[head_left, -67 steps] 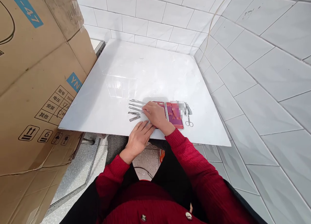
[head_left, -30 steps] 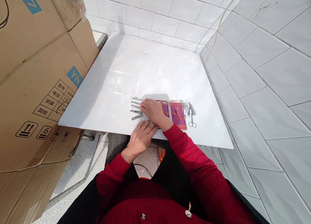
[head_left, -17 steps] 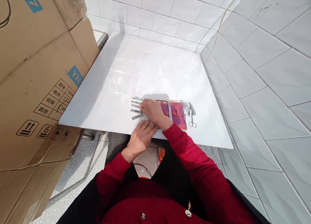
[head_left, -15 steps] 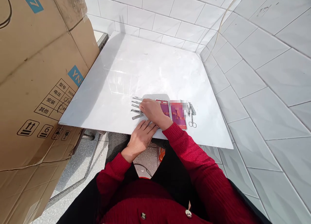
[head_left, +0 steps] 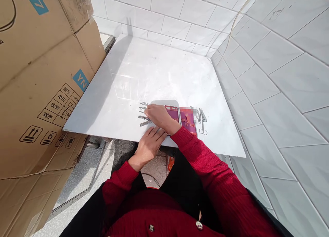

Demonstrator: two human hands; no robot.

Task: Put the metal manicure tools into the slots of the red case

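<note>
An open manicure case point(head_left: 189, 122) with a red and purple lining and small loops lies near the table's front edge. My right hand point(head_left: 159, 116) reaches across its left half, fingers bent and pressed together over a row of slim metal manicure tools point(head_left: 144, 121). Whatever those fingers hold is hidden beneath them. Below it, my left hand point(head_left: 151, 143) rests at the table edge with fingers stretched flat, close to the case's lower left corner. Small scissors point(head_left: 203, 130) lie right of the case, beside nail clippers point(head_left: 203, 115).
The white tabletop point(head_left: 164, 72) reaches back to a tiled wall point(head_left: 159, 21), with more tiles on the right. A large cardboard box point(head_left: 51, 75) stands along the left side. A pale cable point(head_left: 232, 27) hangs in the back right corner.
My right hand has shifted slightly left over the metal tools. My left hand stays in place, and the view has moved very slightly.
</note>
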